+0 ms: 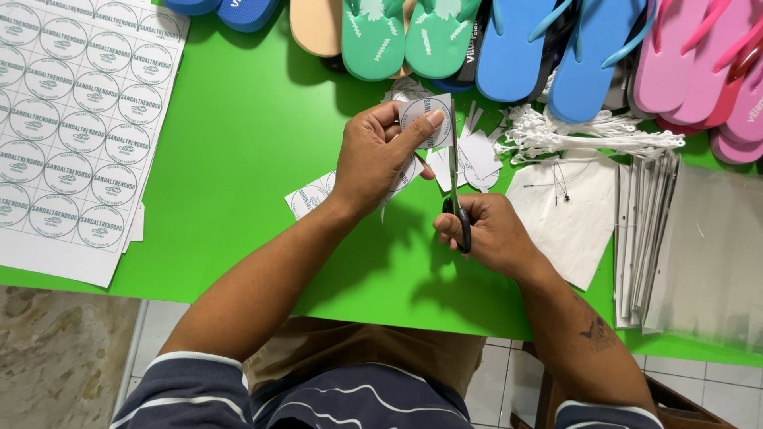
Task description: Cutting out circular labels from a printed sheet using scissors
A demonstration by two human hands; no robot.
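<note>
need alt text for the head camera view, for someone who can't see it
Seen from above, a person's left hand holds a round paper label while the right hand cuts around it with scissors over a green table. A sheet of uncut round labels lies at left; coloured flip-flops line the far edge.

Bright green table (pixel 238 159), white label sheet (pixel 71 119) at its left edge patterned with grey circles. Along the far edge, flip-flops: teal-green (pixel 373 40), sky blue (pixel 588 56), pink (pixel 683 56). Black-handled scissors (pixel 459 214).
</note>
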